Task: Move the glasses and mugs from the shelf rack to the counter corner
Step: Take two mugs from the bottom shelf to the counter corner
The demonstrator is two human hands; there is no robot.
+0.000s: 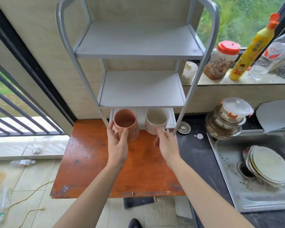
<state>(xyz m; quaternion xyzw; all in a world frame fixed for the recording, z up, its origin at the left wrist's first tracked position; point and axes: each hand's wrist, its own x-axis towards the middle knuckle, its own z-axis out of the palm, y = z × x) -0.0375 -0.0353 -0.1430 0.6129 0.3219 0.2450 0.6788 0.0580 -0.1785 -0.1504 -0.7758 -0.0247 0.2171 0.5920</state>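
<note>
Head view.

Shelf rack (141,89): grey-white, tubular metal frame with rounded top corners and three flat matte boards. It stands at 12 o'clock on a scratched, glossy red-brown wooden top (92,163).

Terracotta mug (125,120): round, smooth, matte orange-pink, mouth up. It sits at the front of the lowest board, left side, and juts past the board's edge. I cannot tell whether its base touches anything.

Cream mug (156,120): round and glazed, with a speckled inside. It is at 3 o'clock of the terracotta mug, on the same board and apart from it.

Left hand (118,143): fingers are curled round the terracotta mug's handle, thumb against its left wall.

Right hand (165,143): fingertips pinch the cream mug at its near side. The handle is hidden under them.

At 4 o'clock, a stained steel sink (253,199) holds stacked round plates (270,165). At 2 o'clock on the sill stand a clear jar with a red lid (220,63) and a yellow squeeze bottle (252,51).
</note>
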